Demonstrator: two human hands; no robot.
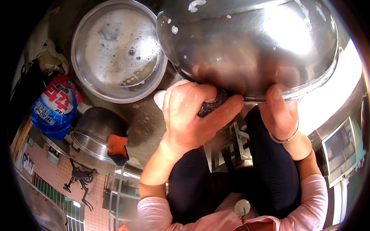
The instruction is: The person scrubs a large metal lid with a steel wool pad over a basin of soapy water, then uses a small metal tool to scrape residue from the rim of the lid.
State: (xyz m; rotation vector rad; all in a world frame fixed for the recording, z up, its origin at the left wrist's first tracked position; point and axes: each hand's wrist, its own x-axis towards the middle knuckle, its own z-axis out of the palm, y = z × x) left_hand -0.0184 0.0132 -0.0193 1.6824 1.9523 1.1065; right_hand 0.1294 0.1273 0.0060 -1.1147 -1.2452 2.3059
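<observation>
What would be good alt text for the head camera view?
A left hand holds a dark scrubber at the edge of a large shiny metal bowl, which the right hand grips. To the left sits a metal basin of foamy water, near a blue bag and a pot.

Two hands [187,115] [279,115] (one pair), one scrubber [213,104], one held vessel [243,42], one bag [54,109]

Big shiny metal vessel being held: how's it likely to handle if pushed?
The metal vessel is probably slippery: white suds dot its smooth, shiny wall. Likely stiff, since the wall looks like metal holding a clean curve. It might roll if laid on its side, given that rounded wall.
</observation>
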